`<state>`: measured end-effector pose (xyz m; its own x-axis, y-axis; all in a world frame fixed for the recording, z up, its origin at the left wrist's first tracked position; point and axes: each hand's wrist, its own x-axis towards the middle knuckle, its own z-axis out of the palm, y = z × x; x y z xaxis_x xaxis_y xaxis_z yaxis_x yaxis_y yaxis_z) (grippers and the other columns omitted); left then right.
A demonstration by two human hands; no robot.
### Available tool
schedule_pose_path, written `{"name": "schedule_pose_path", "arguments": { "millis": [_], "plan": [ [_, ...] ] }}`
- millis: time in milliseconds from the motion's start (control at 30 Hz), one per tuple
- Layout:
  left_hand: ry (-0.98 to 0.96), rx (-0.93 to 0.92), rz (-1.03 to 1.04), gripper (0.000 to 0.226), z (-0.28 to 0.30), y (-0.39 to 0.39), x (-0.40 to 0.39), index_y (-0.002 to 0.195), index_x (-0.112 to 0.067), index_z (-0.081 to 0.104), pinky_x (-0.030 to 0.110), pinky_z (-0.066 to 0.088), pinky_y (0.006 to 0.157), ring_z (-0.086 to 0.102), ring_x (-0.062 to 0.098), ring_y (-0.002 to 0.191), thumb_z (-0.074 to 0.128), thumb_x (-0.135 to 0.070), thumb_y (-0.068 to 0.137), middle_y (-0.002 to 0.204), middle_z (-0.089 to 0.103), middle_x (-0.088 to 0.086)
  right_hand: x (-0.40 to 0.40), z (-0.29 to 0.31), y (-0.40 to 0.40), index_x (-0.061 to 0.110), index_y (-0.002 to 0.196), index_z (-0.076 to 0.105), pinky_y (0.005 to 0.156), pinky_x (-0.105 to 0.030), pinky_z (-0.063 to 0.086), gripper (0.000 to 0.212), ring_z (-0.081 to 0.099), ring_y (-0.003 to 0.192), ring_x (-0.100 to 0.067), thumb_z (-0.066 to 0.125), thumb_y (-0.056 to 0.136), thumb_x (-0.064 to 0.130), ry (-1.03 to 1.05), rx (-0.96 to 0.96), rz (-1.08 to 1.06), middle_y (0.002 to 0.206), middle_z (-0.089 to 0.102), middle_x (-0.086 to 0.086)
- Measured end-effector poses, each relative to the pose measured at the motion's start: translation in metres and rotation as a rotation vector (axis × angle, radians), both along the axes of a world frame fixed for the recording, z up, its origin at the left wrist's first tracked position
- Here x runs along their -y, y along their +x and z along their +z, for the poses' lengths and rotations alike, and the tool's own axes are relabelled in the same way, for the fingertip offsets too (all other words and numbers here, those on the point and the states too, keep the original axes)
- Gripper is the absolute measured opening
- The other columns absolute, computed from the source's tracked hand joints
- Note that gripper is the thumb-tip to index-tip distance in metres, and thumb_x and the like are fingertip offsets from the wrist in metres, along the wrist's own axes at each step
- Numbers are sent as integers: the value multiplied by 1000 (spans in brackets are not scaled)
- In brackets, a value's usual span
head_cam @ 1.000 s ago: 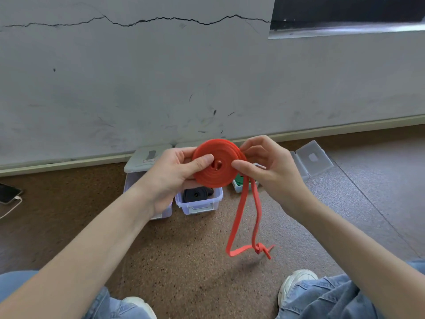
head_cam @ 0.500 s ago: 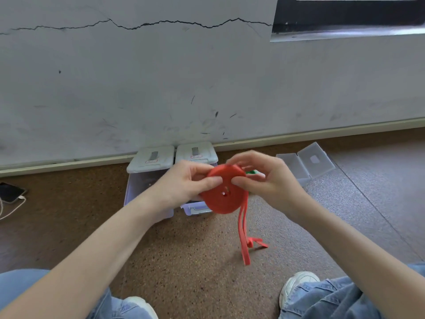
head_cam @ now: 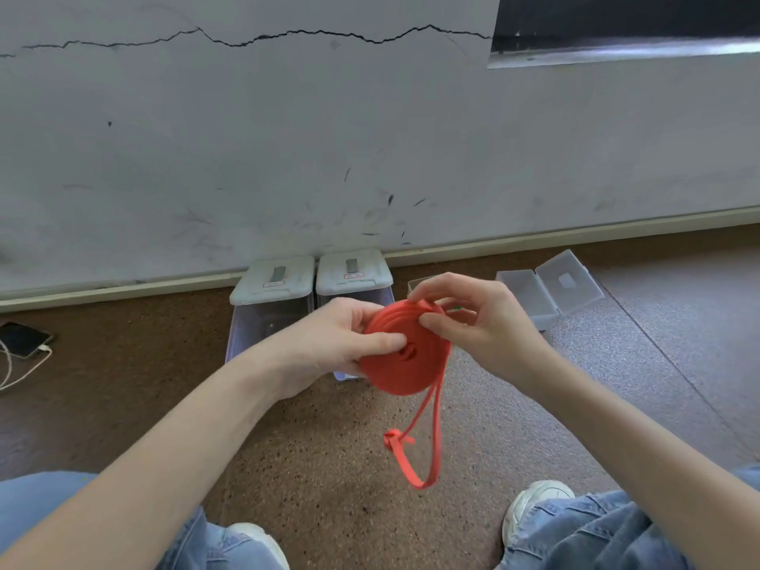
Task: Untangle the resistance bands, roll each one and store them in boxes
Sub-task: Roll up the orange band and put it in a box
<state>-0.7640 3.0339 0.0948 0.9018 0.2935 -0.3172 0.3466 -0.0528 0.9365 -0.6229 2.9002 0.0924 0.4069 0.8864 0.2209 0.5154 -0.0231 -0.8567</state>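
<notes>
A red resistance band [head_cam: 405,364] is wound into a flat coil held above the floor. My left hand [head_cam: 345,343] grips the coil from the left, thumb pressed on its face near the centre hole. My right hand [head_cam: 473,318] pinches the coil's upper right rim. A loose loop of the band hangs below the coil, with a small knot [head_cam: 392,437] on it. Behind the hands stand two clear boxes with white lids, one on the left [head_cam: 273,281] and one beside it [head_cam: 351,273]; an open clear box [head_cam: 547,290] lies to the right.
A grey cracked wall runs close behind the boxes. A phone [head_cam: 22,338] with a white cable lies on the brown floor at far left. My jeans-clad knees and white shoes [head_cam: 534,508] frame the bottom of the view.
The coil has tilted flatter and grown as more band was wound on. The hanging loop is shorter and its knot has lifted off the floor. Both hands keep their hold.
</notes>
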Motion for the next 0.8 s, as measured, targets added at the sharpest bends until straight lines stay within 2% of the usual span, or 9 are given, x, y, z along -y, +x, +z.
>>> {"name": "schedule_pose_path", "arguments": {
  "millis": [67, 133, 267, 400, 500, 567, 633, 700, 800],
  "plan": [
    [13, 2, 6, 35, 1, 0, 4, 101, -14, 69, 34, 56, 79, 69, 17, 88, 64, -38, 76, 98, 73, 11, 0, 3, 0, 32, 84, 63, 79, -28, 55, 31, 63, 80, -6, 67, 81, 1, -20, 10, 12, 88, 69, 2],
    [77, -3, 13, 41, 3, 0, 4, 100, -16, 70, 33, 55, 76, 69, 17, 86, 60, -45, 73, 96, 73, 10, 2, 3, 1, 31, 85, 62, 79, -28, 55, 31, 62, 77, -2, 68, 81, 1, -38, -18, 20, 87, 69, 2],
    [100, 44, 9, 36, 5, 0, 1, 103, -20, 69, 27, 57, 70, 71, 17, 84, 59, -41, 76, 93, 74, 8, 6, 4, 7, 15, 92, 62, 75, -32, 54, 21, 66, 76, -16, 71, 77, 3, -64, -316, 85, 85, 70, -5],
    [-93, 174, 207, 34, 9, 1, -10, 100, -19, 69, 29, 59, 72, 70, 15, 83, 61, -37, 72, 94, 74, 5, 6, 5, 13, 13, 87, 59, 75, -43, 54, 23, 68, 72, -24, 73, 69, 16, -44, -405, 40, 79, 69, -7],
    [-152, 216, 346, 30, 5, 7, -5, 98, -16, 68, 27, 59, 69, 70, 11, 76, 60, -33, 75, 86, 74, 2, 2, -1, 8, 14, 90, 57, 69, -36, 56, 28, 69, 69, -19, 74, 67, 19, -12, -470, 5, 77, 71, -5],
    [-114, 232, 380, 19, 2, 10, 2, 95, -18, 68, 23, 58, 64, 70, 9, 72, 58, -28, 82, 82, 74, -1, 2, -6, 7, 13, 91, 55, 67, -32, 55, 22, 69, 68, -17, 72, 76, 8, -14, -457, -6, 77, 71, -4],
    [-80, 218, 330, 16, 0, 10, 4, 97, -19, 69, 23, 57, 67, 71, 12, 79, 58, -25, 85, 87, 75, 2, 4, -9, 8, 13, 88, 54, 68, -31, 52, 22, 66, 66, -16, 66, 81, -3, -21, -419, -32, 75, 69, -3],
    [-54, 129, 224, 16, 2, 7, 1, 99, -19, 69, 26, 58, 72, 71, 16, 85, 63, -21, 84, 93, 75, 5, 6, -11, 8, 13, 87, 56, 73, -38, 52, 23, 63, 69, -19, 65, 80, -6, -31, -365, -52, 77, 68, -8],
    [147, -43, 56, 14, 1, 5, 0, 98, -17, 69, 28, 56, 74, 70, 15, 83, 66, -24, 85, 90, 75, 5, 5, -8, 4, 14, 87, 61, 74, -39, 54, 21, 61, 70, -21, 66, 80, -5, -60, -178, 3, 79, 69, -13]
  ]
}}
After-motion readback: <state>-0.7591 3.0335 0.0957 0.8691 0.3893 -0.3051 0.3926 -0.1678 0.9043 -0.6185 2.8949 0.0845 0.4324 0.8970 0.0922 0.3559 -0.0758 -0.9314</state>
